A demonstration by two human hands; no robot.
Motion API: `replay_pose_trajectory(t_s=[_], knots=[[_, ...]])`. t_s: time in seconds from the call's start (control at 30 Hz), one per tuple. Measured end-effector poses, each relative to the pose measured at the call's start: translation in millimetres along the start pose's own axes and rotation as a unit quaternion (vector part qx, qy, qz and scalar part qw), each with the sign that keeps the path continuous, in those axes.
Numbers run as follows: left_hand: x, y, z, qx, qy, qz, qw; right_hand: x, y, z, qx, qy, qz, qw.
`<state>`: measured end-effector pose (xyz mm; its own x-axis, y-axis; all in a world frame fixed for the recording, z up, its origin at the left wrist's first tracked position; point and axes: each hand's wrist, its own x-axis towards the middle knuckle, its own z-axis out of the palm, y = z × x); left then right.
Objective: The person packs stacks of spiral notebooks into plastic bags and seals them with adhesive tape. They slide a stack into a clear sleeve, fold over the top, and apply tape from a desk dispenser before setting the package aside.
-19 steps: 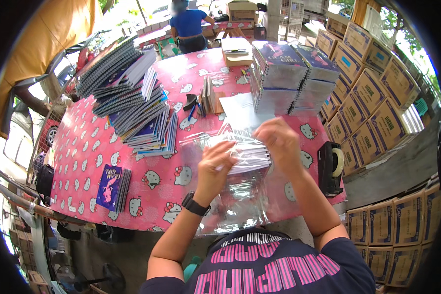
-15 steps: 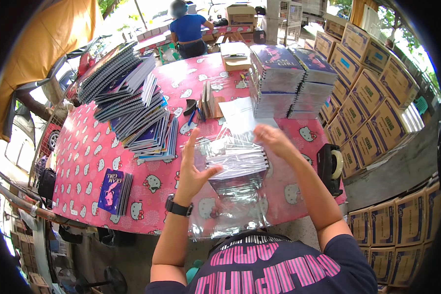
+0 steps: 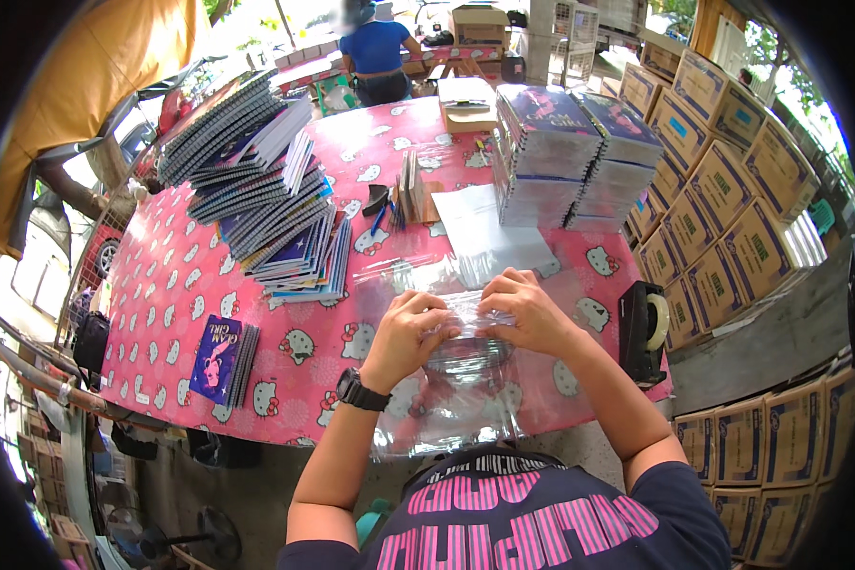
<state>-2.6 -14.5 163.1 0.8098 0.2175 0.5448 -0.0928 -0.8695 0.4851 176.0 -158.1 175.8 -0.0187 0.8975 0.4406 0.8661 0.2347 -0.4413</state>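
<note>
Head view: left hand and right hand, equally near, pinched bunched clear plastic at nine and three o'clock.

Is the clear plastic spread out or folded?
Mostly spread out: the clear plastic lies across the pink tablecloth, but wrinkles between the left hand and right hand.

"What's the person wearing up top?"
"A dark navy shirt with large block lettering in pink, striped through, and a smaller white row near the edge."
"And the sleeves?"
"Short, plain, the same dark cloth."
"Anything on the wrists?"
"A chunky black watch by the left hand, its strap dark too."
</note>
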Motion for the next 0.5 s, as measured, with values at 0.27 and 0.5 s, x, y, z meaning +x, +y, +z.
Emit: replay_pose_trajectory(t_s=[0.27,0.5], knots=[[24,10,-8,0.080,-0.034,-0.142,0.986,16,9,3,0.042,-0.069,0.068,0.994],[24,-60,7,-0.270,-0.084,-0.255,0.925,78,44,14,0.098,-0.127,0.179,0.971]])
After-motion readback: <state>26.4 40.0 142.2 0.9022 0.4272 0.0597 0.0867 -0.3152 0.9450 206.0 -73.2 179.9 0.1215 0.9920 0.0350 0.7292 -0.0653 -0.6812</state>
